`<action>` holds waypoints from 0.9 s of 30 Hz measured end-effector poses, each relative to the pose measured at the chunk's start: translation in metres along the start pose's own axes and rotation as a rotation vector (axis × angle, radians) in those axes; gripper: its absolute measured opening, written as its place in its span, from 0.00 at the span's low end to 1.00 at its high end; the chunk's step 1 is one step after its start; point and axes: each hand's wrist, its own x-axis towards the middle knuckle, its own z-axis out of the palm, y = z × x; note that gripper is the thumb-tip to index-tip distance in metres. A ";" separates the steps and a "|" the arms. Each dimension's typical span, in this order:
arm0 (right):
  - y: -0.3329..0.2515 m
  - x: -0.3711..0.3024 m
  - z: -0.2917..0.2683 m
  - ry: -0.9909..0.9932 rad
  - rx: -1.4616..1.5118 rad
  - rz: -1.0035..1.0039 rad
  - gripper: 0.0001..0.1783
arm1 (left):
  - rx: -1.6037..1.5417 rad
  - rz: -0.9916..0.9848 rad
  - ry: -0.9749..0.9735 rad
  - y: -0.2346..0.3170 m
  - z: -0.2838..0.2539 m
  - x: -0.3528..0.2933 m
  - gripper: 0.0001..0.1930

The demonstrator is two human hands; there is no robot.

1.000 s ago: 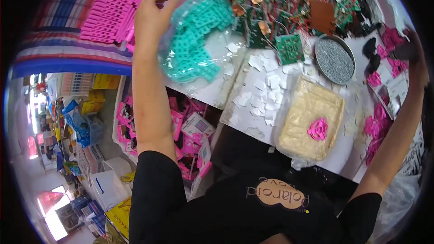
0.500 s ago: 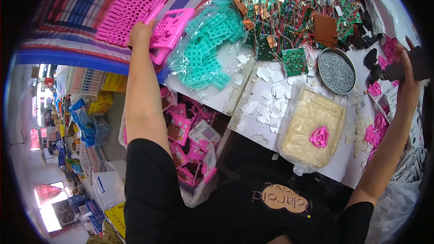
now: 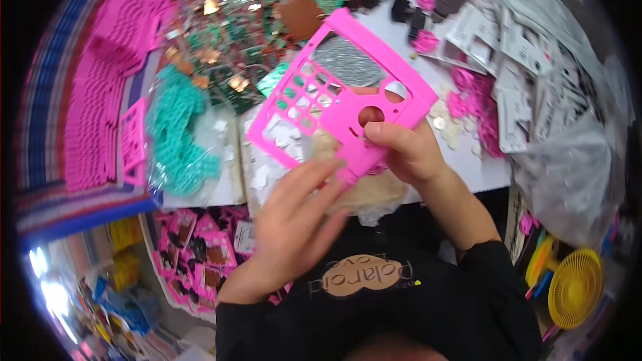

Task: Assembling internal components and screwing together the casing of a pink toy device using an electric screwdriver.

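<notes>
My right hand [image 3: 418, 150] grips a bright pink plastic casing panel [image 3: 341, 117] by its lower right part, thumb on the face. The panel is tilted in front of me. It has a large rectangular window, a grid of small square holes and round openings. My left hand [image 3: 294, 220], blurred by motion, is at the panel's lower corner with its fingers stretched out; whether they touch it is unclear. Behind the panel are a round tin of small grey metal pieces [image 3: 348, 60], partly seen through the window, and a plastic-wrapped beige block [image 3: 374, 194], mostly covered.
Stacked pink panels [image 3: 100, 107] and one separate pink panel [image 3: 134, 144] are at the left. Nearby lie turquoise keypads [image 3: 177, 127] in clear plastic and a heap of wired circuit boards [image 3: 234, 20]. Below is a bin of pink assemblies [image 3: 207, 254]. White panels [image 3: 515, 113] lie at the right.
The view has turned rightward. My left hand has come from the pink stack to the middle, and my right hand has come in from the far right and now holds a pink panel.
</notes>
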 end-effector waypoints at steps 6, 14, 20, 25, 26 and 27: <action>-0.010 -0.036 -0.041 -0.133 -0.273 0.044 0.27 | -1.121 -0.578 0.013 -0.020 0.024 0.033 0.37; -0.167 -0.061 -0.115 0.536 -1.655 -0.270 0.26 | -1.288 -0.760 0.186 -0.035 0.033 0.018 0.31; -0.200 -0.019 -0.206 0.645 -2.594 -0.160 0.24 | -1.439 -0.753 0.055 -0.016 0.066 0.040 0.32; -0.238 -0.043 -0.221 0.972 -2.002 -0.530 0.19 | -1.566 -0.870 0.050 -0.016 0.063 0.024 0.34; -0.244 -0.053 -0.227 1.084 -1.656 -0.638 0.16 | -1.605 -0.907 0.053 -0.016 0.064 0.022 0.34; -0.253 -0.061 -0.240 1.078 -1.326 -0.803 0.14 | -1.650 -0.942 0.045 -0.016 0.067 0.022 0.33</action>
